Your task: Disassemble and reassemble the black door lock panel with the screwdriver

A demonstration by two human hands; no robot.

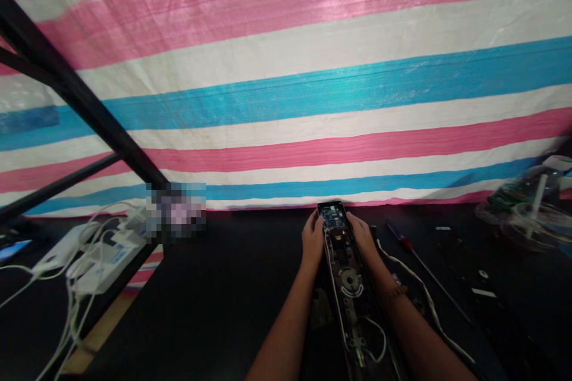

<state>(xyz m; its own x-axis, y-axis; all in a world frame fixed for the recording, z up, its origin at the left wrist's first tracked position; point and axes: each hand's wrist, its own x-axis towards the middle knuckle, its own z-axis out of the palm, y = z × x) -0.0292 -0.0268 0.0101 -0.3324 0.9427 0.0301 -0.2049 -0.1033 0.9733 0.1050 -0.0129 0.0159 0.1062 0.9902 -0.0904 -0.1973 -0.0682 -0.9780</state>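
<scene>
A long, narrow black housing (349, 280), which looks like an opened electronic door lock panel, lies lengthwise in front of me. At its far end is a circuit board (333, 216); nearer are a round metal mechanism and a loop of white wire (379, 339). My left hand (313, 237) is closed on the left edge of the far end, thumb on top. My right hand (360, 233) grips the opposite edge at the same end. The fingers under the housing are hidden.
On the black table (223, 297), a screwdriver (422, 262) and a whitish cable (417, 280) lie to the right. Farther right are a dark panel (485, 293) and clear plastic containers (531, 223). At left, a power strip (109, 259) with white cords sits beyond a black frame post (89, 101).
</scene>
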